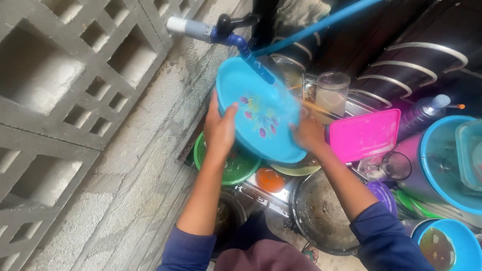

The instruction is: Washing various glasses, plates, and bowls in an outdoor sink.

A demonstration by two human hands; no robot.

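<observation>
Rinsing the plate (258, 111) under the tap (224, 33), we grip its rim with left hand (219, 130) and right hand (308, 134), fingers curled on it — looks mid-wash, with glass (331, 93), pink lid (363, 135), pan (320, 211) and bowls (448, 252) apparently unwashed.

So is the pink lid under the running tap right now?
No, the blue plate sits under the tap, held by both hands, while the pink lid rests to its right.
</observation>
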